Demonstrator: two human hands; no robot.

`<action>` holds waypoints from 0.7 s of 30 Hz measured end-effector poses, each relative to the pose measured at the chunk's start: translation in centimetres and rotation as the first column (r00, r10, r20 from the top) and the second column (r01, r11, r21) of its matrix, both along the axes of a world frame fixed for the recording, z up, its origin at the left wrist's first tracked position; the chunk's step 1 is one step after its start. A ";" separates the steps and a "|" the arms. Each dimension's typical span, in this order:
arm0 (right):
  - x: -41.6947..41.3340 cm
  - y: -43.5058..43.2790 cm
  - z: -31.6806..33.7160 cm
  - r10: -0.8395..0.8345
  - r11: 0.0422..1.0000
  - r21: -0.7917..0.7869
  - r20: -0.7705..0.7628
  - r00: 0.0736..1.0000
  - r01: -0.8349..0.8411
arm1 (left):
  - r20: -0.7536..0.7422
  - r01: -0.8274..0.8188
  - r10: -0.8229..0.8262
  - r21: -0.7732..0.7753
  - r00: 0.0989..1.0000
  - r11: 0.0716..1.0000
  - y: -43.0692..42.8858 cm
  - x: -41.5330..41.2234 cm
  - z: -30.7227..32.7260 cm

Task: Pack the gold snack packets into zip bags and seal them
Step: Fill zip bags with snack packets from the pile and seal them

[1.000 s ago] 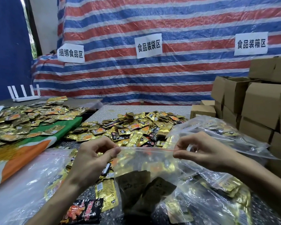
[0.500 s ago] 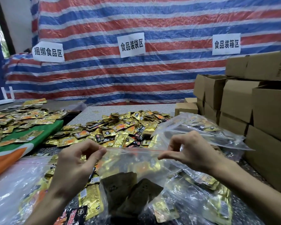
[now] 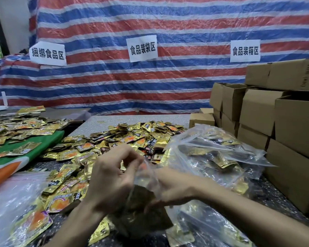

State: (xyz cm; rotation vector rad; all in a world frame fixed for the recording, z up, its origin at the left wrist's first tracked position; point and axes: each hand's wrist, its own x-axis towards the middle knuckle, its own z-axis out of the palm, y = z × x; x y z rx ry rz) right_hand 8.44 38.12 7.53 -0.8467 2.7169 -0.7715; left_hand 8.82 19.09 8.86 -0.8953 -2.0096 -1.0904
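Right, the zip bag [image 3: 143, 177] is up off the table [image 3: 125, 120] between my two hands, dark and gold packets bunched in its belly; my left hand [image 3: 112, 179] has its fingers curled and pinches the film at the mouth, my right hand [image 3: 177, 189] is wrapped round the bag's side just below; it's a bit blurred, so I can't tell whether the zip strip is fully closed.

Handling, as I judge it: light, soft, floppy film, slick under the fingers; the load inside is loose and will slump wherever I tilt it; the packets themselves look thin and crinkly with stiff corners that could snag the film. Best hold is the thicker zip strip at the top, thumb and forefinger either side, with the weight hanging below; squeezing the belly would only push packets up into the seal.

Around me: the heap of gold snack packets [image 3: 132, 138] just beyond my hands; more loose ones [image 3: 64, 177] beside my left wrist; filled bags [image 3: 216, 157] crowding my right; cardboard boxes [image 3: 257, 113] stacked past them; a slippery stack of empty bags [image 3: 9, 196] on my left; room to set this one down is tight.
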 end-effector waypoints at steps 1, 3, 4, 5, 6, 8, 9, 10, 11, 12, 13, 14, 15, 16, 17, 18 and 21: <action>-0.2 -0.3 0.1 0.012 1.000 -0.008 -0.014 1.000 -0.012 | -0.004 0.005 -0.006 -0.021 1.000 1.000 0.4 0.0 0.1; -0.6 -0.1 0.9 -0.044 0.996 -0.083 -0.076 0.996 0.038 | 0.002 0.005 -0.005 -0.038 1.000 0.999 1.0 -0.1 0.5; -0.8 0.4 1.6 -0.099 0.986 -0.140 -0.084 0.992 0.087 | 0.005 0.003 -0.003 -0.047 1.000 0.999 1.3 -0.3 0.8; -1.0 1.2 2.5 -0.162 0.968 -0.208 -0.078 0.984 0.143 | 0.003 -0.004 0.004 -0.069 1.000 0.998 1.6 -0.4 1.1; -1.2 2.0 3.6 -0.220 0.943 -0.270 -0.070 0.973 0.194 | -0.003 -0.013 0.013 -0.100 1.000 0.995 1.9 -0.5 1.3; -1.6 3.8 6.0 -0.341 0.875 -0.394 -0.092 0.936 0.280 | -0.004 -0.028 0.028 -0.151 1.000 0.988 2.5 -0.7 1.6; -1.9 4.7 7.3 -0.413 0.832 -0.455 -0.125 0.902 0.318 | 0.006 -0.021 0.022 -0.160 1.000 0.987 2.8 -0.7 1.6; -2.3 5.8 8.5 -0.489 0.791 -0.502 -0.178 0.854 0.349 | 0.018 -0.004 0.007 -0.159 1.000 0.987 3.1 -0.8 1.6; -2.9 7.0 9.5 -0.575 0.761 -0.522 -0.265 0.774 0.386 | 0.029 0.015 -0.011 -0.151 1.000 0.988 3.4 -0.9 1.5; -3.7 8.2 10.2 -0.658 0.736 -0.509 -0.387 0.646 0.445 | 0.039 0.032 -0.027 -0.145 0.999 0.989 3.6 -1.0 1.4; -4.6 9.6 10.5 -0.708 0.704 -0.476 -0.526 0.471 0.527 | 0.045 0.041 -0.035 -0.145 0.998 0.989 3.8 -1.1 1.2; -5.5 10.9 10.6 -0.705 0.659 -0.450 -0.648 0.287 0.602 | 0.051 0.041 -0.034 -0.152 0.998 0.987 4.1 -1.2 1.0; -6.3 12.0 10.2 -0.676 0.615 -0.440 -0.722 0.150 0.654 | 0.060 0.038 -0.028 -0.164 0.998 0.986 4.3 -1.3 0.8; -6.9 12.9 9.4 -0.655 0.579 -0.413 -0.749 0.099 0.703 | 0.072 0.038 -0.026 -0.173 0.997 0.984 4.5 -1.5 0.5; -7.4 13.7 8.3 -0.658 0.551 -0.351 -0.741 0.135 0.757 | 0.081 0.044 -0.030 -0.174 0.996 0.984 4.6 -1.6 0.1; -7.9 14.5 6.9 -0.685 0.534 -0.261 -0.691 0.231 0.804 | 0.089 0.055 -0.040 -0.167 0.995 0.985 4.6 -1.8 -0.3; -8.0 15.9 3.3 -0.756 0.562 0.028 -0.388 0.527 0.826 | 0.149 0.074 -0.054 -0.135 0.987 0.988 4.2 -2.2 -1.6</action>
